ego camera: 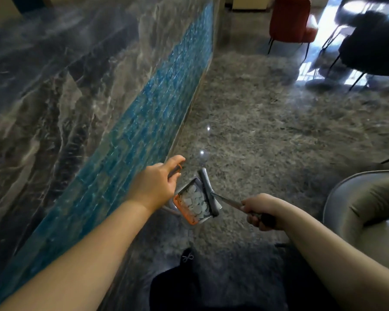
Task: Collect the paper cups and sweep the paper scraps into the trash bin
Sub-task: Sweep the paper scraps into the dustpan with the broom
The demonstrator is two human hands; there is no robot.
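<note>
Scraps (pixel 194 199) fill the dustpan (pixel 189 204) gripped by the left hand (pixel 160 182), so carry it level while the right hand (pixel 259 211), clenching the brush (pixel 209 191), pins them.

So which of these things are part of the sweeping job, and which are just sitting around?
In use: dustpan with paper scraps in the left hand; brush in the right hand.

Just around: red chair, dark chairs, grey armchair, counter.
</note>
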